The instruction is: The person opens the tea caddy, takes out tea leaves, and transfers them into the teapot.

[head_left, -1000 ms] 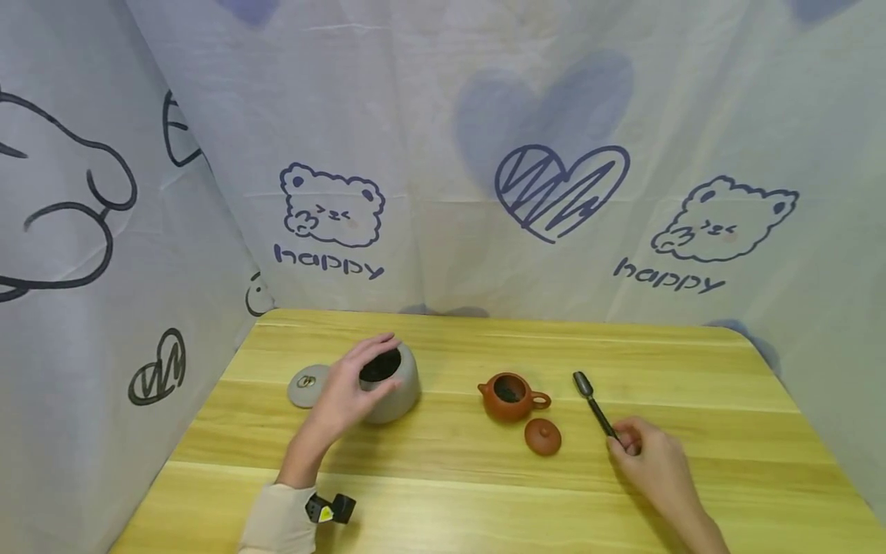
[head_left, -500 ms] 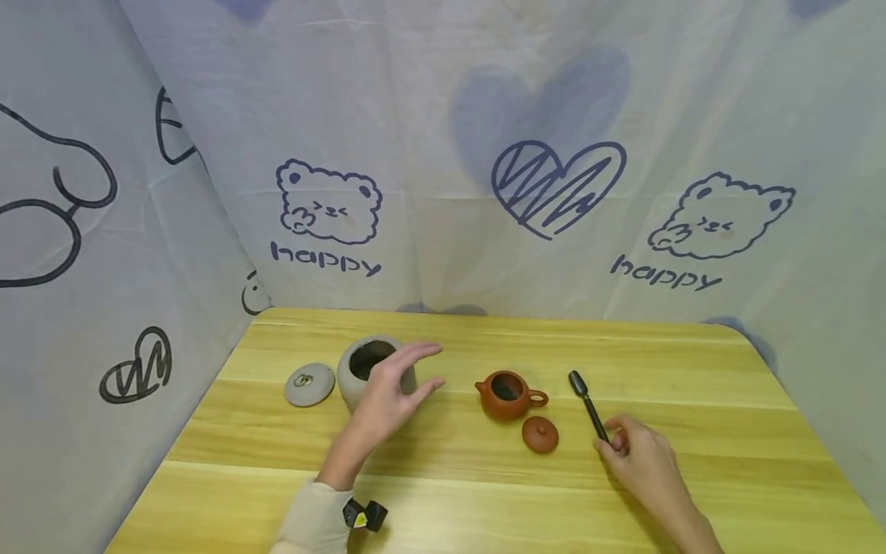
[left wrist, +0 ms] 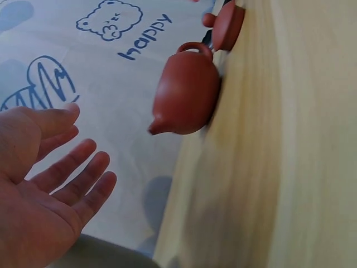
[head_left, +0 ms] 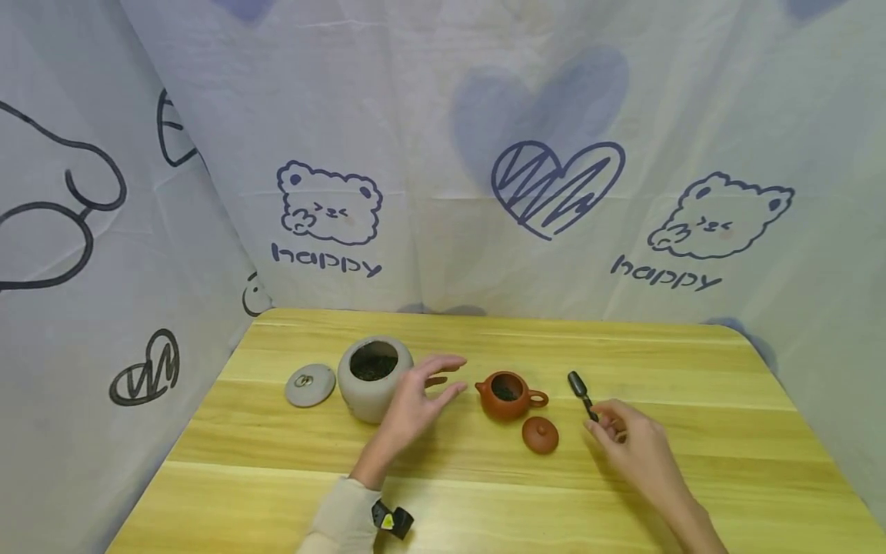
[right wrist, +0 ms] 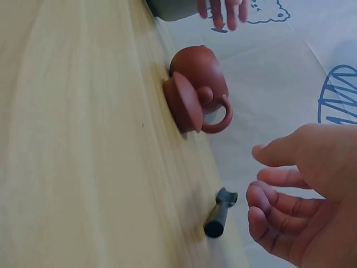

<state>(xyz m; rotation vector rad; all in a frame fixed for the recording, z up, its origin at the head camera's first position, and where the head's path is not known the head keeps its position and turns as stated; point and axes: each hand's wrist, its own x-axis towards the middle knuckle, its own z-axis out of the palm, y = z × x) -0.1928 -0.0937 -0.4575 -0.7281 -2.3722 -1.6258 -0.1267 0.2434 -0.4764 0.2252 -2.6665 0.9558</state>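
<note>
My left hand hovers between the grey jar and the reddish-brown teapot, fingers extended. Its fingertips are apart from the teapot's spout, and nothing lies in the palm in the left wrist view. Dark tea leaves show inside the jar, and some dark leaves lie in the uncovered teapot. On the right, a dark tea scoop rests on the table. My right hand is just over its handle end, fingers loosely curled; the right wrist view shows a gap between hand and scoop.
The teapot lid lies in front of the teapot, knob up. Left of the jar is its round grey lid. The wooden table ends at a printed cloth behind and at the sides.
My left hand has moved right, off the jar's mouth toward the teapot. My right hand has shifted slightly left and away from me, over the scoop's handle. The scoop, jar and teapot stay put.
</note>
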